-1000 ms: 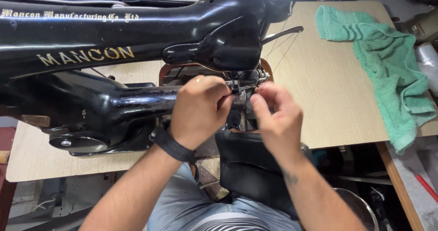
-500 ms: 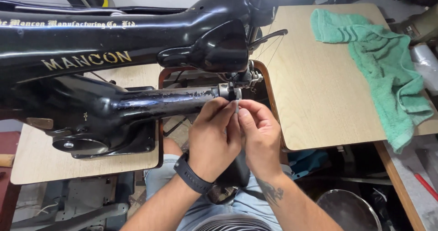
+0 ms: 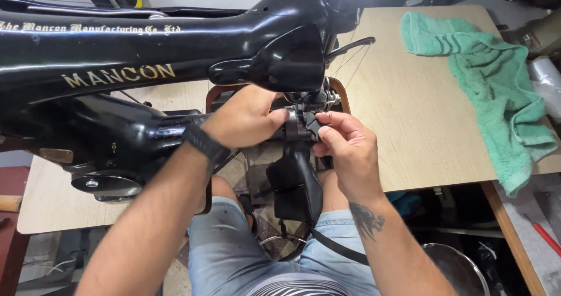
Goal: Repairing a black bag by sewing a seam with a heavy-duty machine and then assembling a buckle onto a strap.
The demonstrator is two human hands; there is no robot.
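A black sewing machine (image 3: 146,80) lies tilted back over the opening of a light wooden table (image 3: 409,115). My left hand (image 3: 245,118), with a dark band on the wrist, is wrapped around the end of the machine's shiny black cylinder arm. My right hand (image 3: 345,147) pinches a small black part (image 3: 312,125) at the tip of that arm, just below the needle mechanism (image 3: 318,100). A black fabric piece (image 3: 295,182) hangs down from the arm's tip between my hands.
A green towel (image 3: 485,80) lies crumpled on the table's right side. A thin metal lever (image 3: 350,46) juts from the machine head. Below the table are my legs in light shorts, a round metal bowl (image 3: 456,267) and a dark strap (image 3: 339,246).
Both hands moved back up from below the arm's end. The left hand now grips the cylinder arm from the left, and the right hand pinches the small part at its tip.
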